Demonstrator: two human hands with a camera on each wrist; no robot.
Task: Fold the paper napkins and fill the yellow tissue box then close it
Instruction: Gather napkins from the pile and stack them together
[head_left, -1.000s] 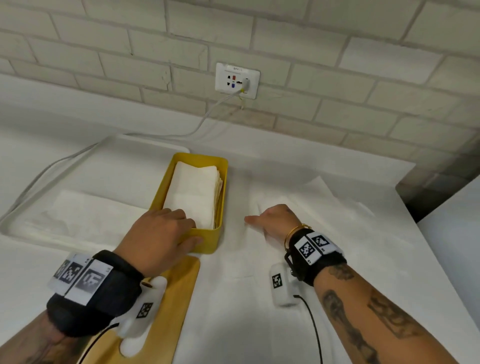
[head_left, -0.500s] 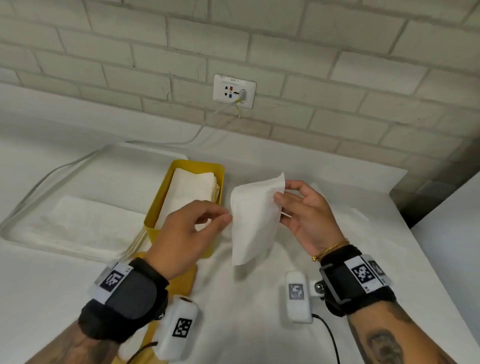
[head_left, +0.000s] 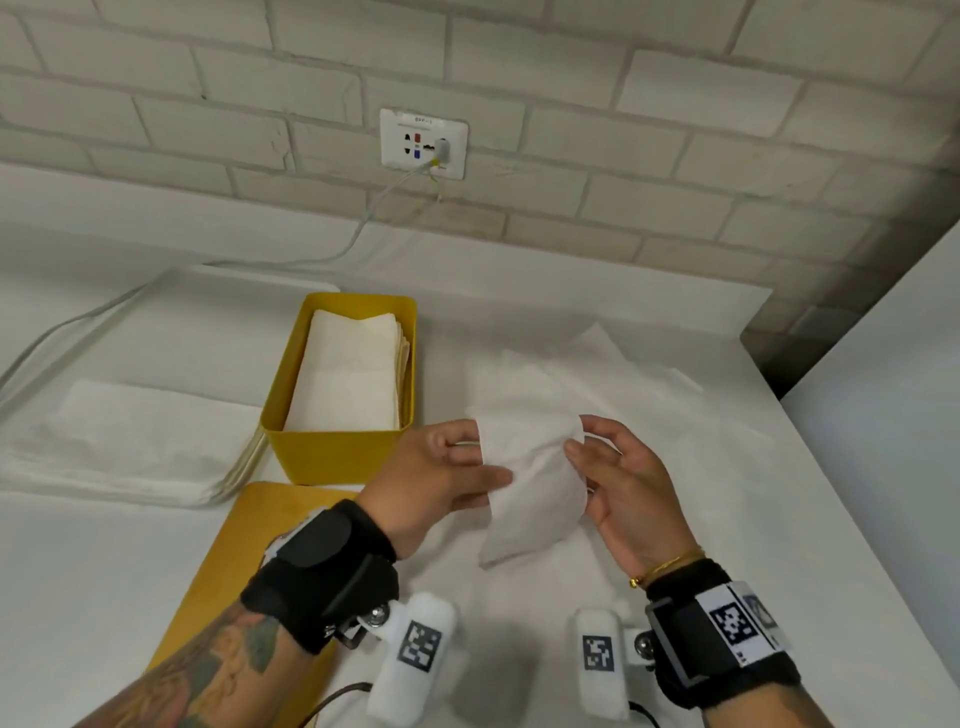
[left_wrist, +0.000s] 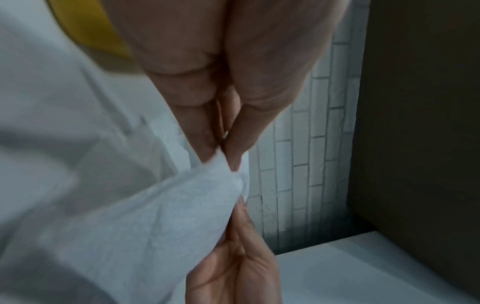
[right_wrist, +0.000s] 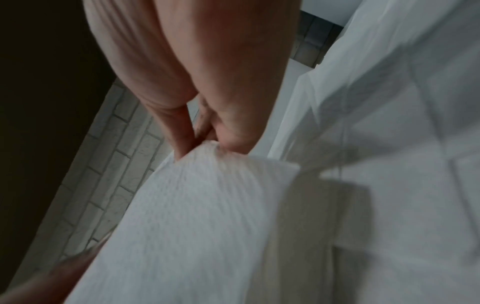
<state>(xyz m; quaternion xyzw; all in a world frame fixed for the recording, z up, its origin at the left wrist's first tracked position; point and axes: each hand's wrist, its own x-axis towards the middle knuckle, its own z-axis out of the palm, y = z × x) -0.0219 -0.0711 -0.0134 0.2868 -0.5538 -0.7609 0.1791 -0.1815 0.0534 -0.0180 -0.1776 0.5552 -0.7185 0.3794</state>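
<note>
In front of me stands a wall of pale painted brick (head_left: 649, 93) with grey mortar lines. A white socket plate (head_left: 423, 144) is set into it, with 1 plug (head_left: 442, 149) seated at its right side, and a pale cable (head_left: 363, 228) runs down from that plug to the white table (head_left: 779, 493). At my right a white panel (head_left: 893, 415) rises beside the table, with a dark gap (head_left: 769, 358) between them. The light is soft and even.

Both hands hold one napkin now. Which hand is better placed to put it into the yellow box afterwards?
Probably the left hand: it lies next to the yellow box, while the right hand pinches the napkin on the far side from it.
</note>
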